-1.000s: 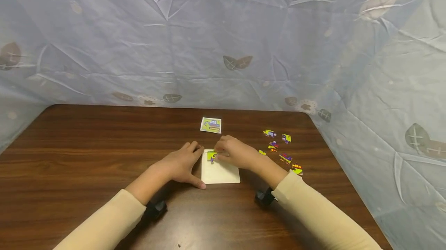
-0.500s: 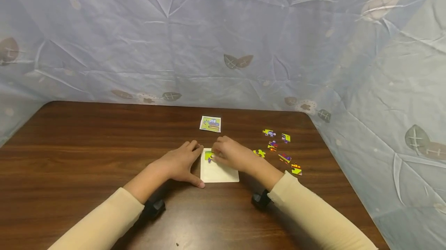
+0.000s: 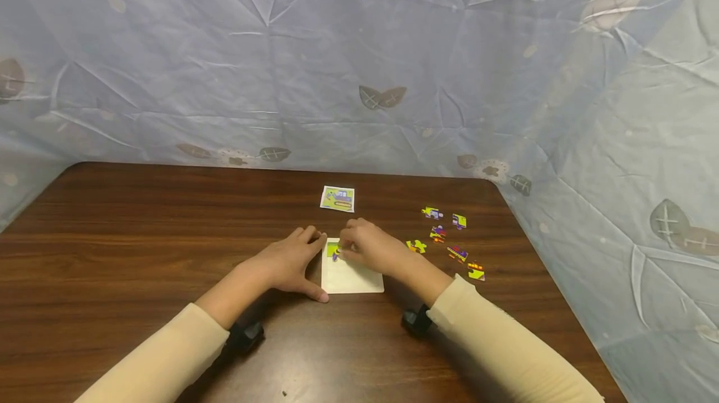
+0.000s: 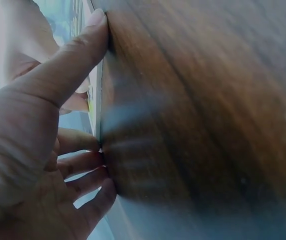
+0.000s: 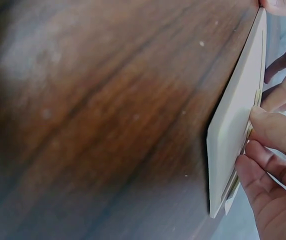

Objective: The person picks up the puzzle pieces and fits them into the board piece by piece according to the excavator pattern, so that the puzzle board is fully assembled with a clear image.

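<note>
My left hand [image 3: 289,264] lies flat on the desk [image 3: 140,234] against the left edge of the white puzzle tray [image 3: 352,279]; its fingers are straight and spread, the thumb [image 4: 68,65] pressed along the tray's side and the fingertips touching the same edge farther back. It grips nothing.

My right hand [image 3: 371,248] rests over the far part of the tray, fingers curled down onto a green and purple puzzle piece [image 3: 334,251] that sits in the tray's far left corner. I cannot tell from the head view whether the fingers pinch the piece or only press it. In the right wrist view the fingers [image 5: 278,132] bend over the tray's [image 5: 235,125] rim, and the piece itself is hidden there.

The tray lies near the middle of the desk, toward its near edge, between the two hands.

A small picture card [image 3: 337,198] lies flat beyond the tray, toward the far edge and apart from both hands.

Loose puzzle pieces [image 3: 449,237] are scattered toward the right edge of the desk; the nearest, a yellow one [image 3: 416,246], lies just beside my right wrist.

Both cream sleeves [image 3: 168,359] reach in from the near edge, each with a black wrist camera mount [image 3: 244,335] below the forearm.

Pale blue leaf-print sheeting [image 3: 359,60] hangs behind and to the right of the desk.
</note>
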`<state>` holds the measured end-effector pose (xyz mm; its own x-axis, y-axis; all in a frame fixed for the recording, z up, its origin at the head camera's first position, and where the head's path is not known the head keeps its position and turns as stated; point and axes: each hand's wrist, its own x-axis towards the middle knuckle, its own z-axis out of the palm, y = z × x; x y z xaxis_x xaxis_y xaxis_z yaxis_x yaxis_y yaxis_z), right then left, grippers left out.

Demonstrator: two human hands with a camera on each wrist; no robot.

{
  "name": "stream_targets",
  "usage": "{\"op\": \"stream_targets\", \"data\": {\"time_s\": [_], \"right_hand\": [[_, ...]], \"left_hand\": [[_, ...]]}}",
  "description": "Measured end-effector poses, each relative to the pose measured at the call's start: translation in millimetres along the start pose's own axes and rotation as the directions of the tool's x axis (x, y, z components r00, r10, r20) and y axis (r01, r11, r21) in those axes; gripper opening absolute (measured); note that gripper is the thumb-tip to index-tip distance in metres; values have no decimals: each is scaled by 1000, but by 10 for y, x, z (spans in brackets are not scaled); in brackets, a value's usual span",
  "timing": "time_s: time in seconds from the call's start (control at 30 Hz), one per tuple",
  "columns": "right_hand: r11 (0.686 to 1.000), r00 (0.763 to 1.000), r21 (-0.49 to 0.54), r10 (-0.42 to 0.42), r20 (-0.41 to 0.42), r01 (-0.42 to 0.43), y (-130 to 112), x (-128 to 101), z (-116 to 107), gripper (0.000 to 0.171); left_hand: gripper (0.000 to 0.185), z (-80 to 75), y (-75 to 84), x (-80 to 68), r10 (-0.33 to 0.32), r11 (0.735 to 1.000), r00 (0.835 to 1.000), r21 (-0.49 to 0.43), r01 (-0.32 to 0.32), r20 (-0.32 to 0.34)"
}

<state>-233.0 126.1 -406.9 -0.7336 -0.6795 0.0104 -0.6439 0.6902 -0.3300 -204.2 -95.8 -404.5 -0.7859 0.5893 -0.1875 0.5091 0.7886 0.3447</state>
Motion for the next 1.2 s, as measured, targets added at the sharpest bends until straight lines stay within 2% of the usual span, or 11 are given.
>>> {"op": "stream_targets", "data": {"time_s": [0.33,0.57,0.9,1.03,1.2], "right_hand": [[999,1000,40,3,-8,-3,-3,17,-7,8],[999,1000,44,-16,-14,17,-8,28,0,7],[1000,1000,13,-5,9,5,-29,0,-9,10],[1000,1000,-16,4,1,-4,-32,-33,12,9],[998,999,-65,29,36,-26,-76,-113,14,16]], "left_hand": [[117,-27,12,-11,16,1000,1000,-25,-16,15],[113,-28,-9,-22,43,999,999,-31,-43,-3],[112,-31,2,-33,62,997,998,-48,-62,-1],[112,-13,12,-26,62,997,998,-53,-61,9],[111,4,21,-16,47,997,999,-54,-46,16]]}}
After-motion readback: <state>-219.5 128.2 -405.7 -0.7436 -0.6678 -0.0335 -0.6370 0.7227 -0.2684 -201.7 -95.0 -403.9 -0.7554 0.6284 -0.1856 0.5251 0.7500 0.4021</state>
